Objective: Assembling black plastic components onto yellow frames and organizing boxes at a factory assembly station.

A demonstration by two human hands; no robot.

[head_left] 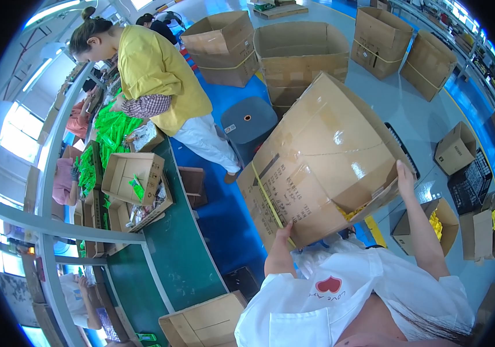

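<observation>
A large brown cardboard box (pixel 322 156), taped and bound with a yellow strap (pixel 266 196), is tilted in front of me. A bit of something yellow (pixel 351 213) shows at its opening; the rest of its contents is hidden. My left hand (pixel 284 233) is closed on the box's lower left side, beside the strap. At the box's right edge, my right hand (pixel 404 178) grips the rim, its arm stretched forward.
A grey plastic bin (pixel 248 120) stands beyond the box, near a person in yellow (pixel 160 75) at the green workbench (pixel 175 254). Bright green items (pixel 111 127) lie piled there. Large cartons (pixel 299 52) stand ahead; smaller boxes (pixel 429 228) with yellow pieces stand at right.
</observation>
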